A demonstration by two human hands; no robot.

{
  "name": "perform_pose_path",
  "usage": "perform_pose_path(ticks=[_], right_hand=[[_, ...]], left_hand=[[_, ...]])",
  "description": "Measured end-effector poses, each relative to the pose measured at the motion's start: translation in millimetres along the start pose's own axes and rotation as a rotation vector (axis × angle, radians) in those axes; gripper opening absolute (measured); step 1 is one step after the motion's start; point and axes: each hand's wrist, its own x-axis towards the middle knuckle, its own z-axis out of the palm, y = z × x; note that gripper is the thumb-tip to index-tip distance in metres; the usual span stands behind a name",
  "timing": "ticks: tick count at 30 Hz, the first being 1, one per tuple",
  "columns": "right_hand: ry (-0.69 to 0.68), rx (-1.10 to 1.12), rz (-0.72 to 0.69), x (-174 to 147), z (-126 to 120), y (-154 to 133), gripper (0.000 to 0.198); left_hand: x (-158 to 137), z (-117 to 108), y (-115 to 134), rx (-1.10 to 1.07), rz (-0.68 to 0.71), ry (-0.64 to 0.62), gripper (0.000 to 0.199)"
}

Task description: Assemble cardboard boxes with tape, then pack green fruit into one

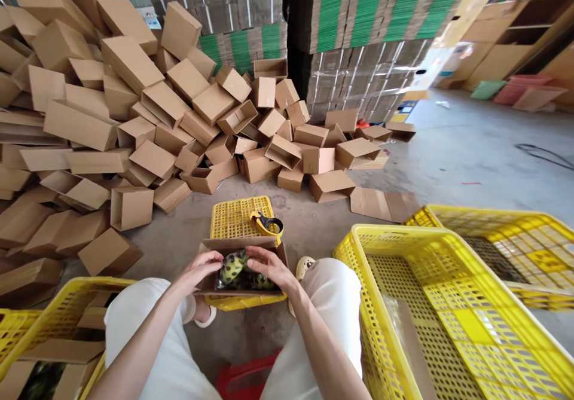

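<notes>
A plastic-wrapped item with a yellow-green and black spotted pattern (232, 268) is held between my two hands over an open cardboard box (210, 284). My left hand (201, 268) is closed on its left edge. The fingers of my right hand (270, 265) bend onto its upper right side. Another spotted item (260, 281) lies lower in the box, partly covered by my right hand. The box rests on an upturned yellow crate (228, 216). Behind the box, a yellow and black tape dispenser (268, 223) lies on the same crate.
Large yellow crates (359, 250) stand at my right. At my left, another yellow crate (45, 316) contains cardboard boxes, one with dark green contents. A big heap of small cardboard boxes (134, 95) fills the far left. Strapped cardboard stacks (368, 77) rise behind. Something red (246, 376) is beneath me.
</notes>
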Motion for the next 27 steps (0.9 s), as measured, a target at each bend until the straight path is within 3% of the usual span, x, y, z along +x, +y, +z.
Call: perform_pose_path(ticks=[2,4,8,13,18,21,23,27], right_hand=[[-0.133,0.058,-0.016,-5.5,4.5,-7.0,0.085],[-0.18,0.068,0.003,-9.4,7.3,-12.1,0.084],[-0.022,0.043,0.043,-9.1,6.0,-14.2,0.059],[0.154,-0.033,0.02,-3.2,1.6,-10.7,0.054],[0.254,-0.122,0.012,-0.3,1.8,-9.4,0.052],[0.302,-0.149,-0.015,1.0,2.5,-8.9,0.058],[0.321,-0.18,-0.047,1.7,2.7,-8.9,0.061],[0.353,-0.231,-0.083,2.5,1.8,-8.8,0.062]], left_hand=[[-3.6,12.0,1.0,-0.189,-0.049,-0.07,0.029],[-4.5,26.1,-1.2,-0.274,-0.086,-0.098,0.033],[-7.2,47.9,-5.5,-0.381,-0.1,-0.08,0.05],[-11.0,58.1,-7.7,-0.327,0.076,-0.064,0.081],[-3.2,66.5,-16.4,-0.286,-0.064,0.092,0.08],[0.0,71.4,-21.3,-0.277,-0.07,0.172,0.073],[0.0,73.1,-23.3,-0.286,-0.02,0.172,0.067],[-3.2,74.4,-23.3,-0.338,0.074,0.057,0.06]])
